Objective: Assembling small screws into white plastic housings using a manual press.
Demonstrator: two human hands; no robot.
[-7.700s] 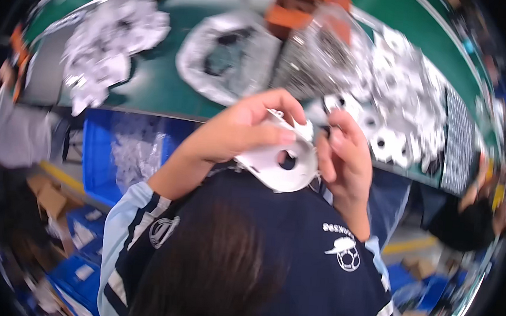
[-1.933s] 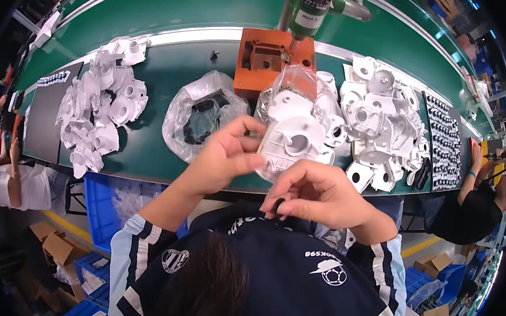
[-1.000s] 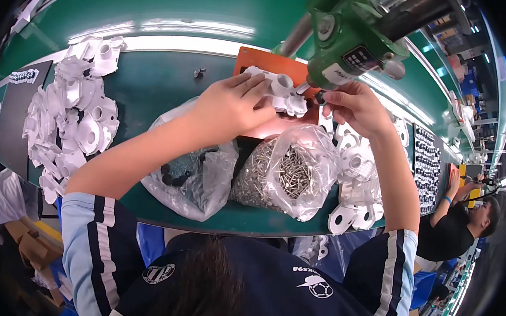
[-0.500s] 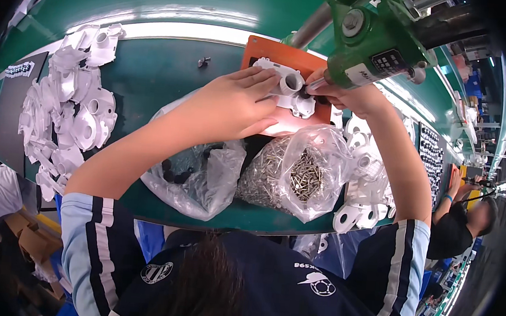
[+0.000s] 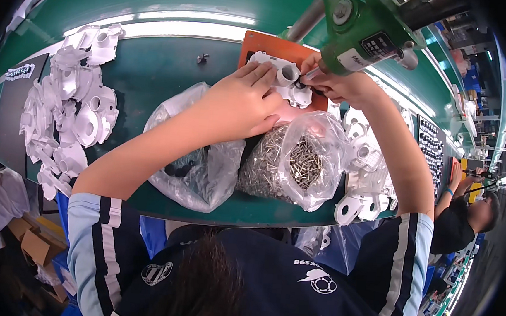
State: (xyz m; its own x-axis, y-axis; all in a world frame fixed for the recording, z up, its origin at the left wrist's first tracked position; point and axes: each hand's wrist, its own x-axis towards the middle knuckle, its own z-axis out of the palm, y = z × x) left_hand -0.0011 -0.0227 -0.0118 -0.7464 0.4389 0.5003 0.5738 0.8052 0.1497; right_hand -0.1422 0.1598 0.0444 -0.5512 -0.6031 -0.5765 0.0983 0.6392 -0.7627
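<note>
A white plastic housing [image 5: 287, 75] with a round tube opening lies on an orange board [image 5: 258, 43]. My left hand [image 5: 250, 96] rests on its left side, fingers stretched flat over it and thumb apart. At its right side, my right hand [image 5: 335, 86] has its fingers pinched together beside a small black part [image 5: 300, 85] near the tube; what they hold, if anything, is hidden. Just above that hand hangs a green machine head [image 5: 355, 39]. In front of the board stands an open clear bag of metal screws [image 5: 305, 167].
Another clear bag [image 5: 204, 181] with dark pieces sits under my left forearm. White housings pile up at left [image 5: 68, 110] and right [image 5: 370, 160]. One small black part [image 5: 202, 59] lies alone farther back. A co-worker [image 5: 466, 220] sits at far right.
My right hand's fingers have curled in more beside the housing. My left hand stays on the housing. The whole view has shifted slightly.
</note>
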